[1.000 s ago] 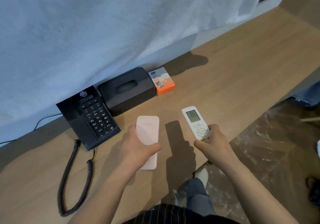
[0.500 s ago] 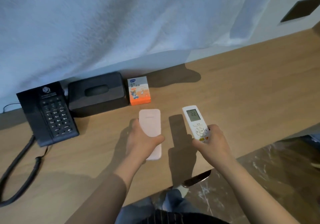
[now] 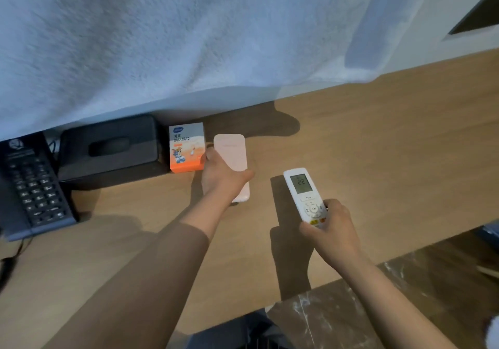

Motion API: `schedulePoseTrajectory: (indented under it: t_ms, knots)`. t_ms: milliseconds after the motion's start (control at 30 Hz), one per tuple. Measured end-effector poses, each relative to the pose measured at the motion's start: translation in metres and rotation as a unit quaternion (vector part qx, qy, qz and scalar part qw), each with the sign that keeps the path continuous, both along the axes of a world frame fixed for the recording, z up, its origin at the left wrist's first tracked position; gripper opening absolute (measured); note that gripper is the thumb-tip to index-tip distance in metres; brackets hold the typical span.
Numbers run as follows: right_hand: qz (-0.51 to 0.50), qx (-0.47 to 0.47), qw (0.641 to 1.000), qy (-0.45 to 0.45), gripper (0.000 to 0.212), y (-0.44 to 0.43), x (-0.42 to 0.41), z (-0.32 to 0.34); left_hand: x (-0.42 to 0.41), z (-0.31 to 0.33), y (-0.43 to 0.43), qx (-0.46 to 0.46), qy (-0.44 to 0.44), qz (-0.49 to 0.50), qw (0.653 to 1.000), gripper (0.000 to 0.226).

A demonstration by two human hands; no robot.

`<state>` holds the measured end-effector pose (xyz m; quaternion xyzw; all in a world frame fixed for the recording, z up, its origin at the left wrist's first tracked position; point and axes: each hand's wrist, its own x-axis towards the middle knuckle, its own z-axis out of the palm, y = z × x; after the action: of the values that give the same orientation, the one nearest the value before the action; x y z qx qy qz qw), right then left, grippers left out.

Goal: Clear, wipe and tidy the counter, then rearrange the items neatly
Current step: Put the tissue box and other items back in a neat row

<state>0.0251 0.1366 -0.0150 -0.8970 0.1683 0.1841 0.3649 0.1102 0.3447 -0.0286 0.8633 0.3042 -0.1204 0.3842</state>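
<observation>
1. Head view, general layout. The wooden counter (image 3: 391, 159) runs from lower left to upper right. A white cloth (image 3: 189, 38) hangs over its back edge and hides the wall there.
2. Head view, back-edge row. From the left end stand a black telephone (image 3: 32, 186), a black tissue box (image 3: 108, 146) and a small orange box (image 3: 186, 149). The tissue box and the orange box stand side by side, close enough to touch or nearly so.
3. Head view, left hand (image 3: 224, 178). The fingers are curled round the near half of a flat pink device (image 3: 232, 151), with the thumb on its right edge. The device points toward the back edge and lies just beside the orange box on that box's right. Whether it already rests on the surface cannot be told.
4. Head view, right hand (image 3: 334, 230). This hand grips the lower end of a white remote (image 3: 303, 192), display upward, above the middle of the counter and nearer the front edge. It is well apart from the pink device.
5. Judgement, step in hand. The work appears to be the rearranging stage, with the two handheld items joining the back-edge row.
6. Judgement, good execution. Set the pink device flat, its long side parallel to the orange box and its far end level with the box's far end. Release without nudging the box. Then lay the white remote alongside on the right, same heading, with an even gap.
7. Judgement, risk. A sliding placement could push the light orange box out of line.
8. Head view, margin. The floor (image 3: 405, 308) shows beyond the front edge.
</observation>
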Motion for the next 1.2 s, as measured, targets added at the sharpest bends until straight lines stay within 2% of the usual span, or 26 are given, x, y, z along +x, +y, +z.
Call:
schedulePoseTrajectory:
  t_ms: [167,433,567,733,967,1100,1200]
  knots:
    - [0.0,0.001,1.0,0.001,0.044,-0.001,0.014,-0.01,0.032,-0.02,-0.002,-0.006,0.016,0.033,0.999,0.092]
    - [-0.011,-0.012,1.0,0.017,0.052,-0.001,0.021,-0.016,0.061,-0.036,0.005,0.031,0.03,0.016,0.999,0.088]
    - [-0.004,-0.017,1.0,0.014,0.049,0.0,0.025,-0.018,0.07,-0.036,0.006,0.045,0.046,-0.001,0.998,0.098]
    - [0.003,-0.018,1.0,0.018,0.05,0.007,0.031,-0.02,0.073,-0.028,0.004,0.128,0.097,-0.055,0.985,0.112]
    - [-0.002,-0.026,0.999,0.02,0.05,0.019,0.043,-0.023,0.059,-0.013,0.003,0.14,0.123,-0.108,0.976,0.094]
    - [0.008,-0.033,0.999,0.008,0.051,0.035,0.061,-0.028,0.031,-0.004,0.007,0.088,0.1,-0.136,0.982,0.084]
    - [0.019,-0.039,0.999,-0.009,0.053,0.054,0.08,-0.034,0.004,0.007,0.016,0.046,0.059,-0.154,0.985,0.066]
